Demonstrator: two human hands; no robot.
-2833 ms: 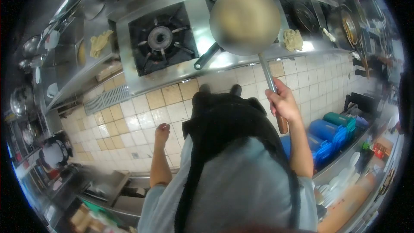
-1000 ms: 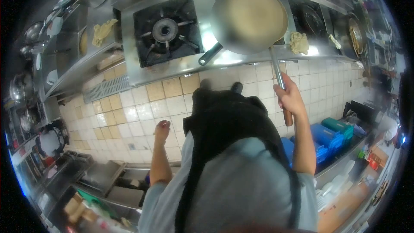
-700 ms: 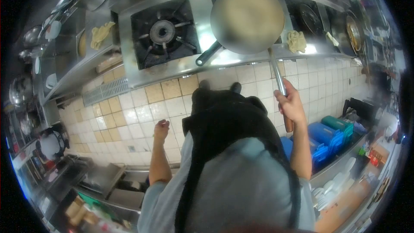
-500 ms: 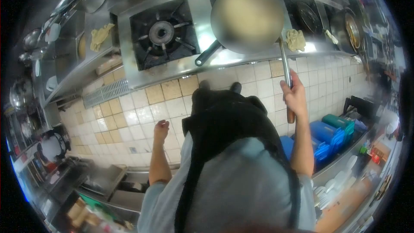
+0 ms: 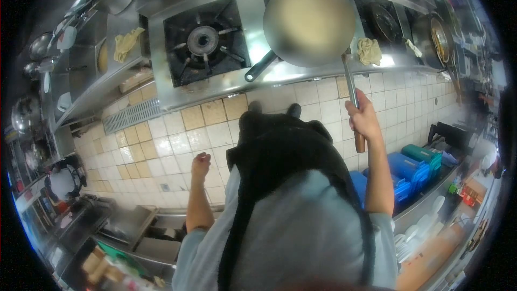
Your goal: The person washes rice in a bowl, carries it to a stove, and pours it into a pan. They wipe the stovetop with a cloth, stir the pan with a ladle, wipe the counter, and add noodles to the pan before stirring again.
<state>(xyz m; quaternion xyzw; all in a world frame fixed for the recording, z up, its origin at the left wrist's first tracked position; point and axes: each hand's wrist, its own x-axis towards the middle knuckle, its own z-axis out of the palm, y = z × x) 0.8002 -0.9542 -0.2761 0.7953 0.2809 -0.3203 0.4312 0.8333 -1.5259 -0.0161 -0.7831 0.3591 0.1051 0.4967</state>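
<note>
A large pan (image 5: 307, 21) sits on the stove with a pale, cream-coloured content that looks blurred, and its black handle (image 5: 261, 66) points toward me at the lower left. My right hand (image 5: 363, 113) is closed around a long metal utensil with a wooden handle end (image 5: 350, 83). The utensil's far end is at the pan's lower right rim; its head is hidden, so its kind cannot be made out. My left hand (image 5: 201, 164) hangs over the floor at my side, its fingers curled, with nothing visible in them.
Left of the pan is a gas burner (image 5: 203, 41). A folded cloth (image 5: 369, 52) lies right of the pan; another cloth (image 5: 128, 44) hangs over the left counter. Blue bins (image 5: 407, 166) and a green bin (image 5: 423, 153) stand behind me at right. Another person (image 5: 487, 151) is at far right.
My right hand has shifted slightly left, and the utensil's far end has swung left along the pan's rim. The pan and my left hand stay nearly where they were.
</note>
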